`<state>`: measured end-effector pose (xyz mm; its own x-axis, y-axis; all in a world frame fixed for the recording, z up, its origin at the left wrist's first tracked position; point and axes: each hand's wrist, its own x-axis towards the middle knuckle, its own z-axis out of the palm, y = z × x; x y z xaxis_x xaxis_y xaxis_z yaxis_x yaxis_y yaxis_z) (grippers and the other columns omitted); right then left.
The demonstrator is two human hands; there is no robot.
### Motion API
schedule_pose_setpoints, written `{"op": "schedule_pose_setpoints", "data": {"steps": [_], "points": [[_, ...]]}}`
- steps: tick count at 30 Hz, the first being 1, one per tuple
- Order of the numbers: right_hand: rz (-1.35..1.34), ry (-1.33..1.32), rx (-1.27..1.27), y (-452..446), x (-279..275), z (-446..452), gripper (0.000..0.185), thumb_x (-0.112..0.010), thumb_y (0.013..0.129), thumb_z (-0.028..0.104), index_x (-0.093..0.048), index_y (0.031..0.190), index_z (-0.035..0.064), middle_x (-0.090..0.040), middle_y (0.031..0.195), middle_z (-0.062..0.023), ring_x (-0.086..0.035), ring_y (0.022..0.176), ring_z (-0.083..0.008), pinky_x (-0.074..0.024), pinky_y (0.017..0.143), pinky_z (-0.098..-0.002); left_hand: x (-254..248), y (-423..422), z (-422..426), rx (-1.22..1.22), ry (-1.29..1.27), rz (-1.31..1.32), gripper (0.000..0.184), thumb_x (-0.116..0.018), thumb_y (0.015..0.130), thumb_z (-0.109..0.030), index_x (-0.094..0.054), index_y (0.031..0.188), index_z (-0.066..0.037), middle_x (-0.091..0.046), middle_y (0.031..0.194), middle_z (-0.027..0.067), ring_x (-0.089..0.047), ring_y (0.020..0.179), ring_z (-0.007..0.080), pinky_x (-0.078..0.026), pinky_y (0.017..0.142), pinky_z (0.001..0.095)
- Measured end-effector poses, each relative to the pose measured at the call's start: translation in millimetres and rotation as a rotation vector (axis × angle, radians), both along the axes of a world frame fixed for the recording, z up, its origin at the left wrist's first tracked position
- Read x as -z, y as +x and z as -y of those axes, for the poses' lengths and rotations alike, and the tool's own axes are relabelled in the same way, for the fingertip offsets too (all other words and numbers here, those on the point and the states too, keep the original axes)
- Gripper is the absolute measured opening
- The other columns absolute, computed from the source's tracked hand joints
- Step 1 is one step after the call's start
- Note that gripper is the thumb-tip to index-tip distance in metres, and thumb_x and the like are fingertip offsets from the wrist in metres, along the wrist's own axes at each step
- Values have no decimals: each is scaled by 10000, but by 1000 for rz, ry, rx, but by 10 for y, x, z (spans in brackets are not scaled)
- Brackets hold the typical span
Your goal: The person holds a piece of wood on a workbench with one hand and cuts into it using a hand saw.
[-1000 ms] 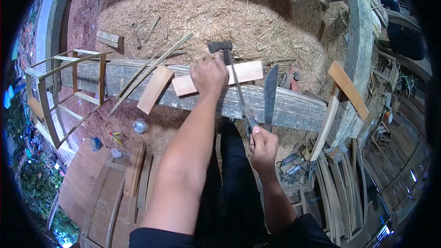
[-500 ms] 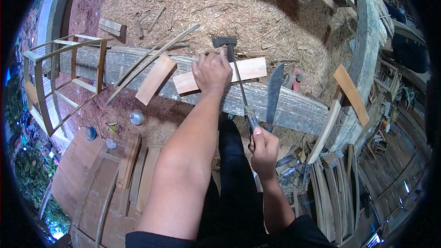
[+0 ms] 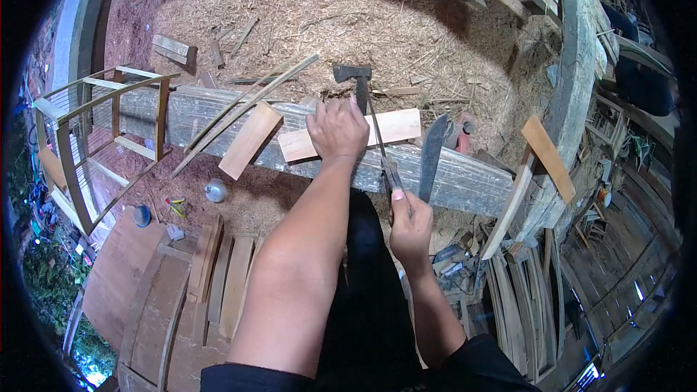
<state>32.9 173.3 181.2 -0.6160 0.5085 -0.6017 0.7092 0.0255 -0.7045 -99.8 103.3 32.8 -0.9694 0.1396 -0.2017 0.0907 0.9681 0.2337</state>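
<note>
My left hand (image 3: 339, 131) presses down on a short pale board (image 3: 396, 125), its fingers curled over the wood. The board lies across a thick weathered beam (image 3: 465, 181). My right hand (image 3: 411, 231) is closed around the handle of a handsaw (image 3: 377, 131), whose narrow blade shows edge-on. That blade crosses the board just right of my left hand; how deep any cut goes, I cannot tell. An axe (image 3: 352, 73) is beyond the board, its handle partly hidden. Right of the saw is a machete (image 3: 433, 156) with its dark blade upward.
Another board (image 3: 249, 140) and thin wooden strips (image 3: 247, 115) rest on the beam's left part. A wooden frame with slats (image 3: 69, 163) stands at far left. Wood shavings (image 3: 305, 7) cover the ground. A leaning plank (image 3: 548, 160) and a post (image 3: 576, 51) are at right.
My right hand has pushed the saw forward, away from my body. My left hand stays on the board, and the view has shifted slightly.
</note>
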Motion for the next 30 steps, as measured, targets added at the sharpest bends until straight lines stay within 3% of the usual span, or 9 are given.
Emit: {"op": "schedule_pose_setpoints", "data": {"steps": [7, 9, 12, 16, 18, 24, 30], "points": [[-11, -66, 35, 532, 440, 119, 368, -509, 1043, 195, -532, 736, -7, -434, 592, -37, -383, 594, -116, -338, 551, -329, 32, 16, 19, 21, 39, -36, 382, -541, 987, -290, -740, 738, -81, -701, 867, 70, -625, 926, 277, -420, 803, 459], [-76, -345, 119, 619, 594, 77, 425, -484, 1068, 279, -500, 702, 62, -425, 598, 28, -366, 564, -61, -276, 533, -259, 8, 2, 17, 30, 26, -17, 389, -541, 988, -293, -743, 730, -82, -709, 881, 72, -628, 934, 274, -421, 798, 455], [-74, -416, 199, 622, 548, 92, 389, -493, 1051, 268, -535, 726, 58, -410, 604, 44, -397, 568, -91, -321, 545, -289, 11, 13, 15, 23, 38, -31, 384, -546, 986, -293, -746, 733, -85, -717, 905, 73, -631, 942, 275, -426, 793, 453], [-66, -273, 129, 578, 491, 91, 379, -502, 1044, 237, -526, 726, 31, -425, 598, 18, -393, 569, -98, -325, 540, -292, 57, 19, 11, 49, 38, -80, 349, -558, 971, -272, -744, 731, -101, -692, 858, 51, -599, 891, 257, -406, 791, 453], [-47, -2, 13, 463, 355, 135, 371, -505, 1040, 207, -509, 732, 0, -422, 590, -13, -387, 569, -98, -321, 522, -309, 82, 33, 17, 31, 32, -74, 358, -555, 972, -283, -748, 731, -102, -697, 866, 50, -603, 904, 254, -406, 804, 451], [51, -35, 18, 639, -144, 237, 370, -540, 1017, 204, -493, 723, -14, -394, 577, -31, -380, 570, -108, -318, 507, -342, 44, 21, 18, 26, 22, -56, 342, -573, 963, -290, -756, 744, -101, -716, 900, 52, -634, 947, 251, -434, 790, 443], [117, -67, -33, 433, -163, 116, 420, -536, 1027, 248, -486, 704, -16, -400, 592, -46, -386, 591, -111, -333, 532, -342, 71, 32, 27, 35, 54, -70, 382, -535, 979, -291, -758, 747, -83, -699, 876, 65, -610, 887, 277, -413, 809, 462]]}}
